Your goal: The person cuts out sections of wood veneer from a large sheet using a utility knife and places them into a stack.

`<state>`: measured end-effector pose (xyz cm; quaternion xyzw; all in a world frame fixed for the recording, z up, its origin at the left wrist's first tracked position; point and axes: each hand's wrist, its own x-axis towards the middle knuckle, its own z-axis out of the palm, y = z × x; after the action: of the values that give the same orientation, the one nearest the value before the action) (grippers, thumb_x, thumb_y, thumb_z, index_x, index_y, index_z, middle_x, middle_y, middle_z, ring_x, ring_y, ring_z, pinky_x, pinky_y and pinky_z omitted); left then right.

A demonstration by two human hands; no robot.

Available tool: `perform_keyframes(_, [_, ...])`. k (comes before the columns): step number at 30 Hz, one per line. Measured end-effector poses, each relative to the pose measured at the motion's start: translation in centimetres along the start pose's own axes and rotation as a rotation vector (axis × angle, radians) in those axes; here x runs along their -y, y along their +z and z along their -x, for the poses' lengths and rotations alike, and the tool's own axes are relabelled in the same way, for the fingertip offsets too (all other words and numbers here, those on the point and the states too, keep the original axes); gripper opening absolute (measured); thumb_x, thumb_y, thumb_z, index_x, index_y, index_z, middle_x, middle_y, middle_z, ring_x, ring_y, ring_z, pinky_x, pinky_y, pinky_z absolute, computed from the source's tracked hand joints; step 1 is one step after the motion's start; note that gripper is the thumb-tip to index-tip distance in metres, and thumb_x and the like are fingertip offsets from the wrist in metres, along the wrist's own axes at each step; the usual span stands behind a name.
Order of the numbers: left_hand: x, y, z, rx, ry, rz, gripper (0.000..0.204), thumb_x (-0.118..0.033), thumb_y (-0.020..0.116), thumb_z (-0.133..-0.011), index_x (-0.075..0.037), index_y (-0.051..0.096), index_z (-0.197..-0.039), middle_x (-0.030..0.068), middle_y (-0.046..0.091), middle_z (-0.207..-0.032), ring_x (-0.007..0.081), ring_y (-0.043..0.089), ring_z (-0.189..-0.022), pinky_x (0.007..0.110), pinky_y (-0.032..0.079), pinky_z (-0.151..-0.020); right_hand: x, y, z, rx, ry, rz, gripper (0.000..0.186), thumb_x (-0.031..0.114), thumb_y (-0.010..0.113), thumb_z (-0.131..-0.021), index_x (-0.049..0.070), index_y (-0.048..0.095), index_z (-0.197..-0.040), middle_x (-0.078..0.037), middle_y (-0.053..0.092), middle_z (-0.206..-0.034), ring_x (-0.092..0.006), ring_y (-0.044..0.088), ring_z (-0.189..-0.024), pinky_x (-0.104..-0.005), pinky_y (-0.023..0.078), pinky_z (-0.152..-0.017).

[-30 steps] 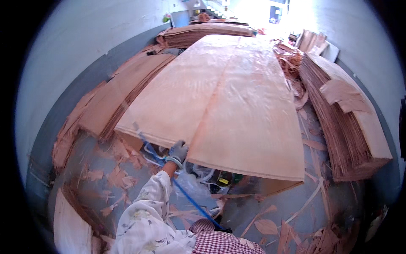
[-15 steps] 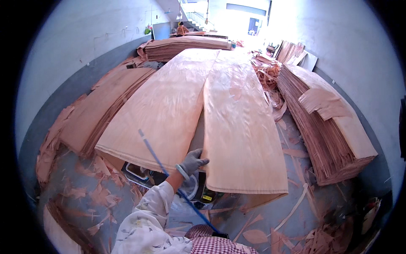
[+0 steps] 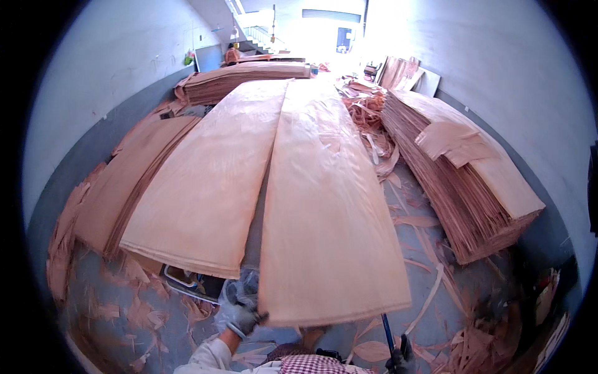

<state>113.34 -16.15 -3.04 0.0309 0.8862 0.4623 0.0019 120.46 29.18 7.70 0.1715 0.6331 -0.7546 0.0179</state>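
Observation:
Two long pale wood veneer sheets lie side by side, a left sheet (image 3: 193,206) and a right sheet (image 3: 330,237), parted by a dark gap that widens toward me. My left hand (image 3: 244,319), in a grey glove, is closed on the near left corner of the right sheet. At the lower edge my right hand (image 3: 400,358), in a dark glove, is closed round a thin blue rod (image 3: 387,331). The rod's upper end meets the right sheet's near edge; whether it passes underneath is hidden. Clear plastic (image 3: 235,296) shows beside my left hand.
A tall veneer stack (image 3: 461,187) stands on the right, with torn pieces on top. Lower stacks lie left (image 3: 134,181) and behind (image 3: 246,81). Scraps (image 3: 137,290) litter the floor. Far back at left, a person (image 3: 232,55) is beside more sheets.
My left hand has drawn the right sheet's near corner toward me and left, widening the gap. The blue rod has swung from left to right, and my right hand has come into view.

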Motion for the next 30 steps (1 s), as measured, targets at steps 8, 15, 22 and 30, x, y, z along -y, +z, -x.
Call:
perform_keyframes(8, [-19.2, 12.1, -10.4, -0.134, 0.272, -0.383, 0.048, -0.023, 0.057, -0.083, 0.008, 0.047, -0.119, 0.0284, 0.048, -0.119, 0.0423, 0.048, -0.109, 0.047, 0.037, -0.093, 2.8, -11.3, -10.0, -0.068, -0.178, 0.554, 0.042, 0.030, 0.062, -0.082, 0.009, 0.054, -0.117, -0.011, 0.065, -0.096, -0.0204, 0.064, -0.087, -0.0330, 0.049, -0.075])
perform_keyframes(15, [-32.4, 34.5, -24.7, -0.103, 0.635, -0.270, 0.055, -0.033, 0.043, -0.092, 0.013, 0.040, -0.122, 0.0338, 0.040, -0.126, 0.0436, 0.037, -0.120, 0.044, 0.028, -0.103, 11.4, -22.7, -9.7, 0.144, 0.117, 0.108, 0.047, 0.017, 0.061, -0.086, 0.008, 0.046, -0.129, 0.001, 0.059, -0.100, -0.0045, 0.051, -0.074, -0.0189, 0.043, -0.063])
perform_keyframes(22, [-49.9, 46.2, -28.7, 0.036, 0.452, 0.173, 0.055, -0.029, 0.041, -0.093, 0.015, 0.033, -0.125, 0.0316, 0.040, -0.125, 0.0435, 0.038, -0.117, 0.044, 0.028, -0.101, 17.0, -32.6, -12.6, 0.036, 0.152, -0.041, 0.050, 0.018, 0.062, -0.085, 0.006, 0.044, -0.130, 0.002, 0.056, -0.079, -0.0052, 0.047, -0.059, -0.0193, 0.038, -0.051])
perform_keyframes(30, [-63.0, 57.6, -38.7, -0.002, 0.709, 0.267, 0.045, -0.022, 0.051, -0.087, 0.009, 0.041, -0.118, 0.0282, 0.045, -0.118, 0.0441, 0.044, -0.106, 0.046, 0.033, -0.094, 23.2, -44.8, -23.3, -0.017, 0.158, -0.274, 0.038, 0.020, 0.060, -0.086, 0.001, 0.049, -0.117, -0.003, 0.053, -0.073, -0.0107, 0.049, -0.060, -0.0222, 0.036, -0.051])
